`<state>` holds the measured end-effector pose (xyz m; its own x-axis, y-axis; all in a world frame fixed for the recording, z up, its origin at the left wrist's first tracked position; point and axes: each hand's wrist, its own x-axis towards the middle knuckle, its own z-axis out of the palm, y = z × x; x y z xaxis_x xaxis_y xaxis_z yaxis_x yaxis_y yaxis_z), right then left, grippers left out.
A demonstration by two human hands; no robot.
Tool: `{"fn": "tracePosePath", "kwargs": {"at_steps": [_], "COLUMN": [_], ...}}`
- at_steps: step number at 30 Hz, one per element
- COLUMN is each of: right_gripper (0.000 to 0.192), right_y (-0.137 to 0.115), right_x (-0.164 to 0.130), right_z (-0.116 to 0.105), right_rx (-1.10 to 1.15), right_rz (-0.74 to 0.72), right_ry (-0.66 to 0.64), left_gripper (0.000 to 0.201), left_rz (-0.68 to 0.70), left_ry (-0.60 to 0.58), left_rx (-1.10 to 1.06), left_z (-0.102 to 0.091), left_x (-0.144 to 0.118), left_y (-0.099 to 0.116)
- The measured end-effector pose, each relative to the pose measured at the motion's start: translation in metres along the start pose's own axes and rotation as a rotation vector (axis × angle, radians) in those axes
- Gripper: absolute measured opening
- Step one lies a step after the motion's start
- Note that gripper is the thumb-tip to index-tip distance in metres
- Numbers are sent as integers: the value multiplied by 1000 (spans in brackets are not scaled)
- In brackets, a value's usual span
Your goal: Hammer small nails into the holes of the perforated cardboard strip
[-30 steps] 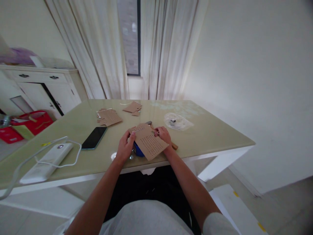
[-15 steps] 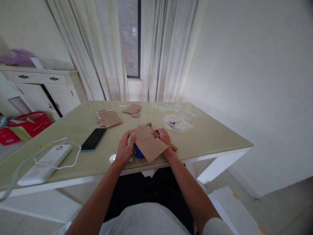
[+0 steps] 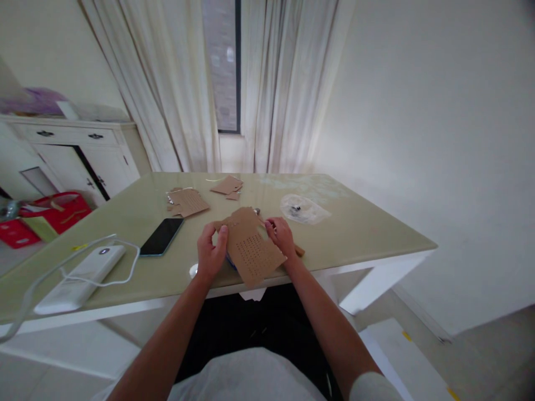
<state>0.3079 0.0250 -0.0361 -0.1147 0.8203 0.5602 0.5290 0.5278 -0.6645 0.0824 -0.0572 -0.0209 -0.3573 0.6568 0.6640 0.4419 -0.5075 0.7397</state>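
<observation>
Two hands, left hand (image 3: 211, 252) and right hand (image 3: 281, 236), pinching perforated cardboard sheet (image 3: 251, 246); clear bag (image 3: 303, 209) holds small parts.

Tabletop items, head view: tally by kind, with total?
Cardboard, held perforated sheet plus two loose piles: 3
Phone: 1
Power bank with cable: 1
Clear plastic bag: 1
Total: 6
Left hand and right hand hold the sheet.

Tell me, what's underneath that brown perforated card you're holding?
Under the perforated card, a sliver of something blue shows near the left hand. The card covers the rest, so what it is cannot be told.
</observation>
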Motion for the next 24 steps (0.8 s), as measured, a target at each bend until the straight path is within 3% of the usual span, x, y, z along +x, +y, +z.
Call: {"fn": "tracePosePath", "kwargs": {"at_steps": [4,8,13,15,17,19,21,24], "right_gripper": [32,49,69,67,65,66,65,63], "right_y": [-14,-37,-71,-82,-89,-93,-95,-93], "right_x": [-6,-26,-77,-101,-121,-136,-145,-152], "right_z": [-6,-25,-67,-79,-85,-86,-85,-85], "right_rx": [202,470,788,876,1057,1136,1146,1168], "right_rz": [47,119,227,287,475,650,748,789], "right_ry": [63,114,-38,-99,-177,-127,-22,111], "left_gripper": [43,43,31,26,24,26,37,39], "left_rz": [13,37,105,134,182,248,281,152], "left_ry": [30,29,-195,-266,-332,-390,-331,-62], "left_rx": [-67,-123,-142,-138,-129,-124,-95,107], "left_z": [2,-6,-20,-19,-14,-8,-5,-3], "left_x": [-6,-23,-45,-52,-59,-66,-69,-63], "left_y": [10,33,73,88,99,102,94,63]}}
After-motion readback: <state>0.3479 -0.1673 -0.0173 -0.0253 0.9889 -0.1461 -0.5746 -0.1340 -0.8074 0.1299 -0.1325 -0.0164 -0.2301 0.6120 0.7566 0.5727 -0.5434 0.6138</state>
